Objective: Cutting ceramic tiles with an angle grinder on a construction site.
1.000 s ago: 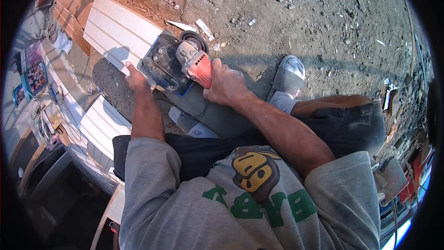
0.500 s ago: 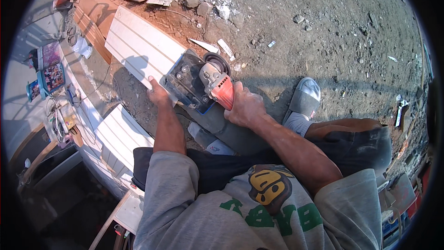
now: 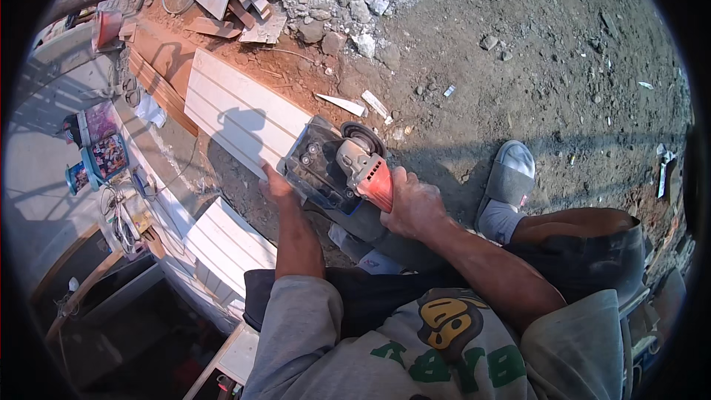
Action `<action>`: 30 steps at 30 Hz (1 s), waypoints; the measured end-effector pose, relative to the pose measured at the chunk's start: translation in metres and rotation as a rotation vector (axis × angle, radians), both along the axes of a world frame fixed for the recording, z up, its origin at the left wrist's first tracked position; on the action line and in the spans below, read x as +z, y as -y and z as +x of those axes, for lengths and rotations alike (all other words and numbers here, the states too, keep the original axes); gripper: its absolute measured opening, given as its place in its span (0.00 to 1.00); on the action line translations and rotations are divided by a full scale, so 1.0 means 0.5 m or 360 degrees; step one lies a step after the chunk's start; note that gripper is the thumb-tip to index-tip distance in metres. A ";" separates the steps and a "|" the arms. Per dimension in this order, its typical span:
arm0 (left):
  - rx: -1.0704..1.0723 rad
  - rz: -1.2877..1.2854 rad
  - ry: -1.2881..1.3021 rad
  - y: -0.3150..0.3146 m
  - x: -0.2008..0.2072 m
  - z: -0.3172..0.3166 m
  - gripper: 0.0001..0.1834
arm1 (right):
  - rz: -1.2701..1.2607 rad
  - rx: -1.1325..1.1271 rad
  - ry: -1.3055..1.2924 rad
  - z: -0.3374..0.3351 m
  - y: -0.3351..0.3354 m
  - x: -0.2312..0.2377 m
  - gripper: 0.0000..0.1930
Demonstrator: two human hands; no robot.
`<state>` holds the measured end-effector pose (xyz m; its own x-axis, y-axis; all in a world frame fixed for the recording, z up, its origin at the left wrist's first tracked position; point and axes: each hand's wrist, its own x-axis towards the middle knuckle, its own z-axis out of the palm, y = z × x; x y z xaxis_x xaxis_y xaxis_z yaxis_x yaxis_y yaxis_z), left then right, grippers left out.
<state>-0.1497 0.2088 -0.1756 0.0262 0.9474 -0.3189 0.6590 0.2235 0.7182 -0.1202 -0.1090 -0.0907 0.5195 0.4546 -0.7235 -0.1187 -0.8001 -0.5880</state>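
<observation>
Grip of your right hand [image 3: 416,207]: fingers wrapped around the red body of an angle grinder [image 3: 376,184], whose dark disc [image 3: 363,137] points away from you. A dark plate [image 3: 315,161] with bolt heads sits beside the grinder's grey head, over the near end of a grooved white board [image 3: 241,115]. Grip of your left hand [image 3: 278,187]: pinching the board's left edge, thumb on top, fingers largely hidden. The board slants away to the upper left, a shadow across its face. Just beyond the disc lie a wedge-shaped offcut [image 3: 342,104] and a short white strip [image 3: 375,103]. A second grooved board [image 3: 228,239] lies left of your left forearm. Farther out: brown planks [image 3: 161,89], stones [image 3: 333,43] and wood scraps [image 3: 244,11].
</observation>
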 end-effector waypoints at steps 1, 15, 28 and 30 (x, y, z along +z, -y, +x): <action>0.0020 -0.0037 0.0087 0.007 0.001 0.003 0.55 | -0.0003 -0.0013 -0.0005 0.000 0.000 0.000 0.30; 0.0048 -0.0151 0.0271 -0.001 0.003 0.003 0.55 | 0.0042 -0.0034 0.0067 -0.004 0.002 -0.005 0.29; 0.0028 0.0040 -0.0200 0.013 0.007 0.007 0.53 | 0.0044 -0.0026 -0.0031 0.003 0.006 -0.003 0.32; -0.0031 0.0111 -0.0319 0.006 0.004 0.005 0.53 | 0.0035 -0.0015 -0.0017 0.003 0.004 -0.002 0.32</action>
